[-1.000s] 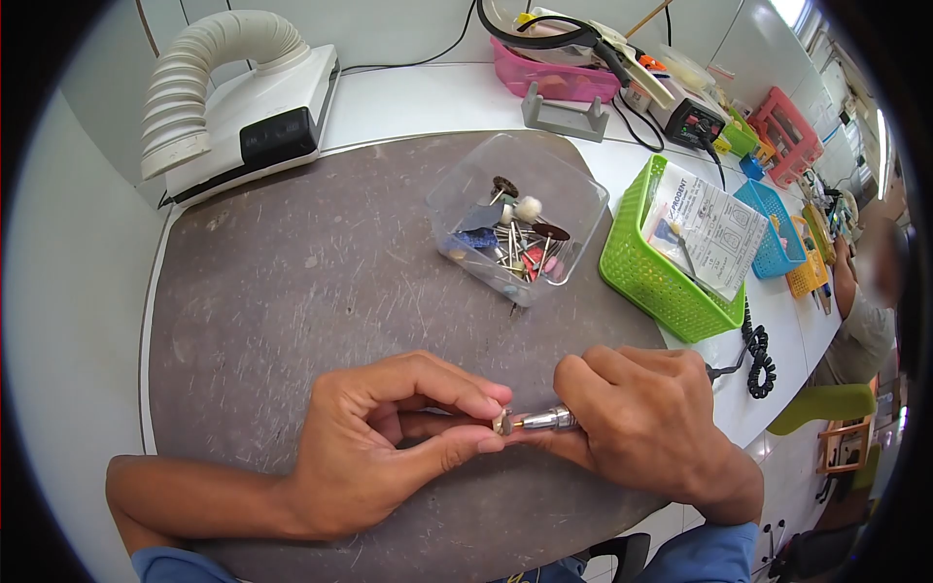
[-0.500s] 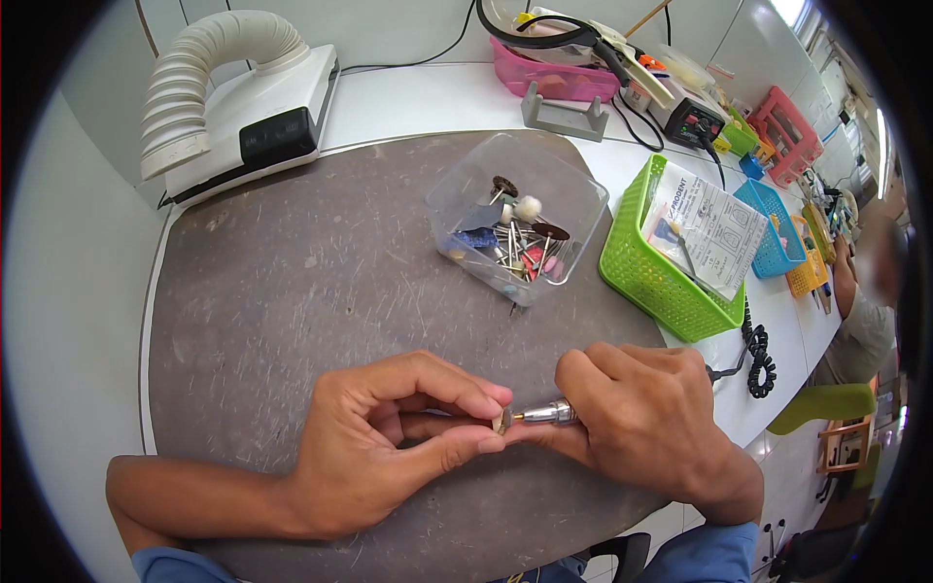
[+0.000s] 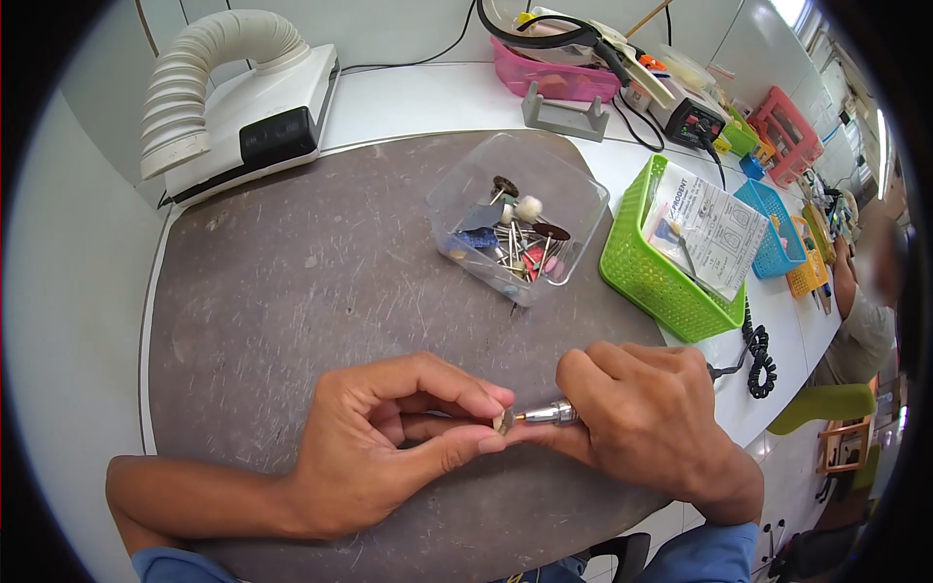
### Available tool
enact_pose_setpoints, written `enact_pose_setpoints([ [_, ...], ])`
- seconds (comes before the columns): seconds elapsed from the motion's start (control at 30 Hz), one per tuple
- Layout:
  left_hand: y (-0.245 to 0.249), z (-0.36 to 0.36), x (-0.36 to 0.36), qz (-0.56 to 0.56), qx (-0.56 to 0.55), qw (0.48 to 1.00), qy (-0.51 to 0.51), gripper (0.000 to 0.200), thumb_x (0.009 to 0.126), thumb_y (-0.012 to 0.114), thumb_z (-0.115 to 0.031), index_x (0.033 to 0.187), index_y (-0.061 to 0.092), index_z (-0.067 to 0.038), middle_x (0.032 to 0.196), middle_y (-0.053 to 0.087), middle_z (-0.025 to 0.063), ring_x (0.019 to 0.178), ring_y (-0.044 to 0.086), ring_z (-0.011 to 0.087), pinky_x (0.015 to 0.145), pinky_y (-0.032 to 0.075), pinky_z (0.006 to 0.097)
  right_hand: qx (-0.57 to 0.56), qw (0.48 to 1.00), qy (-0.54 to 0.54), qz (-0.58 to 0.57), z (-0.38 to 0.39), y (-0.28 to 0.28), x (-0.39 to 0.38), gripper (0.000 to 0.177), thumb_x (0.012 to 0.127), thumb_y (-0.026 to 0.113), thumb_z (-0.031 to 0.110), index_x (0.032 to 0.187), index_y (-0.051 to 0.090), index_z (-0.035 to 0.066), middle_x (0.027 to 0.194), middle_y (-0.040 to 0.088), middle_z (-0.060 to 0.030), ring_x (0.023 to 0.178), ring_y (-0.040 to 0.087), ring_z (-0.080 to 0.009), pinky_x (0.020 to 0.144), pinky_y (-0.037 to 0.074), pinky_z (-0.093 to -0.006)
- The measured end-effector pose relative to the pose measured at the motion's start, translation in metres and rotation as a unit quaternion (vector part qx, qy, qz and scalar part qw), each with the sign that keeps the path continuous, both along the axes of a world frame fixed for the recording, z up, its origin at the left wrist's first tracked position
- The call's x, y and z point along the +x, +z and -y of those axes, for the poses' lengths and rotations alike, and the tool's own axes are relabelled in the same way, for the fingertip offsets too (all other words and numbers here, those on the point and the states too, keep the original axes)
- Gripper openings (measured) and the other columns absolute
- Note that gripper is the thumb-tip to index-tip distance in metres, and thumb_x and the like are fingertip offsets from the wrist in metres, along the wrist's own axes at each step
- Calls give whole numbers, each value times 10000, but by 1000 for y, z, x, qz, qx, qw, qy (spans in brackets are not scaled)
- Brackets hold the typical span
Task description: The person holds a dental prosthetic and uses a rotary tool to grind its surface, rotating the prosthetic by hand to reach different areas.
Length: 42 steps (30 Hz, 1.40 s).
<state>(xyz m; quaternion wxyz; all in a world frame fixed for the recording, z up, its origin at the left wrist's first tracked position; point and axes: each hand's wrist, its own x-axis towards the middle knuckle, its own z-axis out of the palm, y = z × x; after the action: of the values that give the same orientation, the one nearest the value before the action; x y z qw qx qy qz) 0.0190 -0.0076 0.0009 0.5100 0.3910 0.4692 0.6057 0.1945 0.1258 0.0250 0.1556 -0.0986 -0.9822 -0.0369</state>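
Note:
My left hand (image 3: pixel 384 442) pinches a small cream-coloured piece (image 3: pixel 500 425) between thumb and fingertips; most of it is hidden by them. Wrapped in my right hand (image 3: pixel 646 418) is a silver rotary handpiece (image 3: pixel 550 414), its nose pointing left. The bit (image 3: pixel 515 418) at its tip sits right at the small piece. Both hands are close together over the front of the grey-brown work mat (image 3: pixel 272 321), and the right hand's extended finger reaches under the handpiece to the left thumb. Beyond them stands a clear plastic box (image 3: pixel 452 199) of mounted burs, discs and polishing wheels.
A green basket (image 3: pixel 632 277) with a printed packet (image 3: pixel 714 228) stands right of the box, beside a coiled black cord (image 3: pixel 761 364). At back left is a white unit with a ribbed hose (image 3: pixel 180 87). A grey cradle (image 3: pixel 564 115) stands behind. Another person (image 3: pixel 860 325) sits at far right.

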Motion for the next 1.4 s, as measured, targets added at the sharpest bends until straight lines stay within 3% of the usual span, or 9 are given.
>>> enact_pose_setpoints([
  [1.4,2,0,-1,11,-23,1000,-18,176,827,682,105,976,604,54,1071,654,231,1007,675,238,885,589,315,10,1000,6,-3,-2,0,1,531,776,718,538,607,432,123,532,424,6,436,541,-121,356,357,-271],
])
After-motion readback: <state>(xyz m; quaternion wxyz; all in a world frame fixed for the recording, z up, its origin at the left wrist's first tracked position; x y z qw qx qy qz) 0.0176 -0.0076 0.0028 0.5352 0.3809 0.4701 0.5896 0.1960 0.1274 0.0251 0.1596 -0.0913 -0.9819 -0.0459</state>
